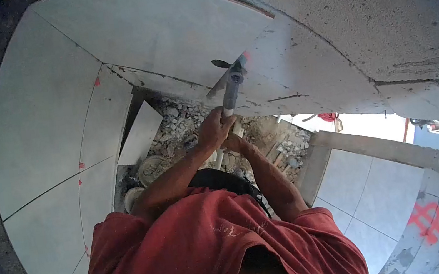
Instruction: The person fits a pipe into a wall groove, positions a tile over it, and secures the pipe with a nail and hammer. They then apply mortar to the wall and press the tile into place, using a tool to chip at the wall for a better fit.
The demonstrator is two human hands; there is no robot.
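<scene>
Both my hands grip one long tool (231, 91) with a grey shaft and a dark head that points at the wall. My left hand (214, 130) wraps the shaft higher up. Just below it, my right hand (236, 144) holds the lower end. The tool's head (234, 71) meets the edge of a white wall tile (172, 37), where tile gives way to bare grey cement (329, 37). My red shirt (212, 244) fills the lower part of the view.
Large white tiles (39, 128) with small red spacers (97, 82) cover the left wall. A loose tile (140, 132) leans over rubble and stones (181, 121) on the ground. A low tiled ledge (361, 190) with a red painted mark (426, 220) lies at right.
</scene>
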